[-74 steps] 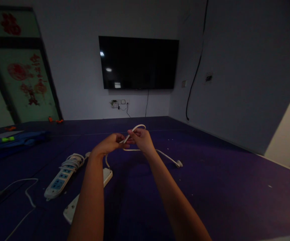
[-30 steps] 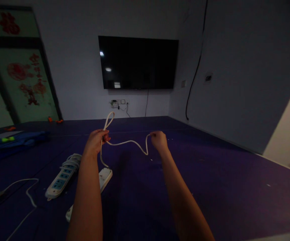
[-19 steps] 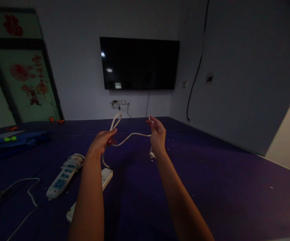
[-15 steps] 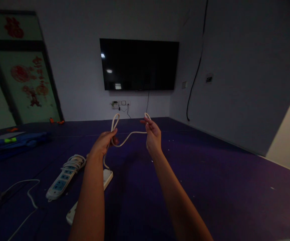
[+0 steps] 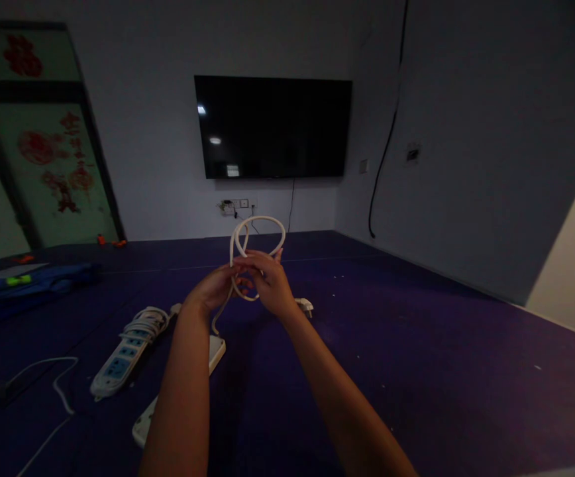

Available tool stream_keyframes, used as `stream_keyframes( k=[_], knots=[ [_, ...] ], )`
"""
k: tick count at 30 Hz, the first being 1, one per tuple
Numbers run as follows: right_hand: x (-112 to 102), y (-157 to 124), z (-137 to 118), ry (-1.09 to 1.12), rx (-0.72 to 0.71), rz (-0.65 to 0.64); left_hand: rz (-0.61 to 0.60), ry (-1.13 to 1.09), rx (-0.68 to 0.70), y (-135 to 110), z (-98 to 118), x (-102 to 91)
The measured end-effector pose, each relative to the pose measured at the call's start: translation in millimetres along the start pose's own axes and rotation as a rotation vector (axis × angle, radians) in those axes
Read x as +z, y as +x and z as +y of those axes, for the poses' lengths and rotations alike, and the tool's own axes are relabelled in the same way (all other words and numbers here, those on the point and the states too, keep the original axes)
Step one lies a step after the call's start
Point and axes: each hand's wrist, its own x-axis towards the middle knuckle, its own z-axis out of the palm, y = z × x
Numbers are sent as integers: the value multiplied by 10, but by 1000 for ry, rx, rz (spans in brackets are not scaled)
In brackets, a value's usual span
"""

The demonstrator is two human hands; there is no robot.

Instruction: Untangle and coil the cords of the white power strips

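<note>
Both hands are raised over the purple floor mat (image 5: pixel 417 358) and meet on a white power cord (image 5: pixel 262 222). My left hand (image 5: pixel 214 290) grips the gathered loops from below. Pressed against it, my right hand (image 5: pixel 266 283) pinches the cord, and a round loop stands up above the fingers. From the hands the cord runs down to a white power strip (image 5: pixel 212 354) lying on the mat under my left forearm. The cord's plug (image 5: pixel 305 305) hangs just right of my right wrist.
A second power strip (image 5: pixel 118 358) with blue sockets and a coiled cord lies left of my arm. A loose white cable (image 5: pixel 53 377) trails at the far left, near a blue bundle (image 5: pixel 29 281). A black TV (image 5: pixel 272 126) hangs on the far wall above wall sockets (image 5: pixel 235 204).
My right hand has swung left with the cord and joined my left hand, adding another loop to the bundle. The plug end has been drawn in closer.
</note>
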Motion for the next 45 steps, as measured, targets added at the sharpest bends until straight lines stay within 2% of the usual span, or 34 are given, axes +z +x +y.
stream_keyframes(
  k=[4, 10, 15, 18, 23, 29, 31, 35, 36, 38, 40, 42, 45],
  knots=[
    [93, -23, 20, 87, -51, -13, -3, -14, -45, 62, -71, -15],
    [48, -24, 70, 113, 43, -35, -5, -44, -18, -20, -23, -2],
    [90, -52, 174, 79, 33, -71, 79, -51, -60, 24, -2, 31],
    [129, -69, 210, 6, -24, -109, 115, -76, -14, 74, -24, 69],
    [199, -98, 213, -71, -84, -147, 41, -4, 80, 97, -48, 71],
    [243, -115, 138, -114, -137, -130, 119, 54, 160, 102, -72, 42],
    [230, -137, 95, -127, -97, -29, 126, 60, 171, 105, -74, 42],
    [144, -198, 52, -210, 117, 414, 126, 77, 165, 98, -46, 31],
    [119, -203, 57, -217, 200, 476, 126, 81, 164, 93, -36, 27],
    [91, -187, 81, -162, 373, 442, 125, 87, 162, 81, -19, 25],
    [107, -143, 108, 13, 495, 284, 117, 94, 159, 67, -10, 34],
    [163, -90, 119, 268, 556, 176, 101, 105, 149, 49, -7, 50],
    [253, -32, 99, 609, 580, 136, 43, 124, 129, 11, -6, 77]
  ],
)
